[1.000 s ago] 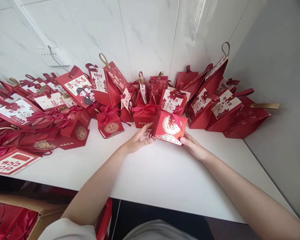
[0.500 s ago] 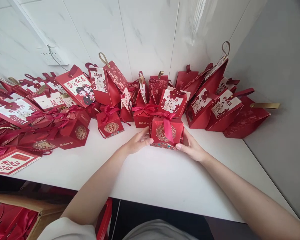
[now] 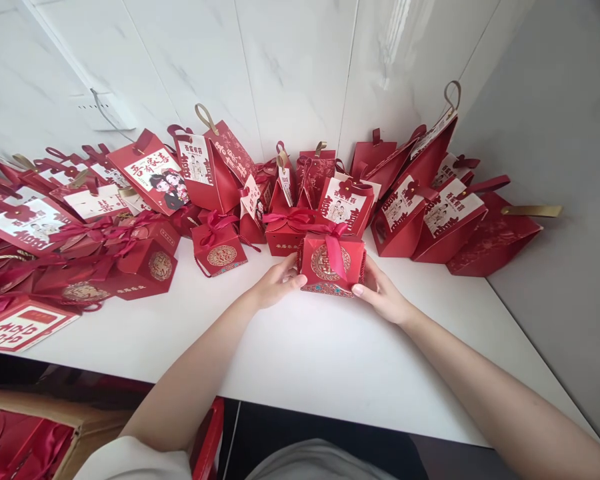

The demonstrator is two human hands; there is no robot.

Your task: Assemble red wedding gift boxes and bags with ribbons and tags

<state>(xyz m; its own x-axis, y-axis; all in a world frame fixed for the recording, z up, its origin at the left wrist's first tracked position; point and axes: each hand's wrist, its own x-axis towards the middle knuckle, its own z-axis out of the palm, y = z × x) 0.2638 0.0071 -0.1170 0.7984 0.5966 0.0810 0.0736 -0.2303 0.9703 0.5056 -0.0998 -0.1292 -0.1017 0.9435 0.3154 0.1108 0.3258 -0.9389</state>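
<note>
Between my hands is a small red gift box [image 3: 313, 261] with a gold round emblem, a pink-red ribbon bow on top and twisted cords at its sides. My left hand [image 3: 279, 283] grips its left side, thumb at the front lower corner and the other fingers partly hidden behind. On the opposite side, my right hand [image 3: 380, 290] holds the box with its thumb on the lower front corner. Directly behind it stand another ribboned red box [image 3: 283, 239] and a red box with a white printed label [image 3: 344, 205]. A similar small box [image 3: 221, 250] sits to the left.
Red gift boxes [image 3: 145, 263] crowd the left of the white table [image 3: 300, 353]. Taller handled boxes [image 3: 445, 217] stand at right, near the grey side wall [image 3: 560, 200]. A cardboard carton [image 3: 87, 427] holding red boxes is below left, beside a red-rimmed object [image 3: 211, 433].
Almost nothing differs. Both hands keep hold of the gift box in the same place, and the view has shifted very slightly.
</note>
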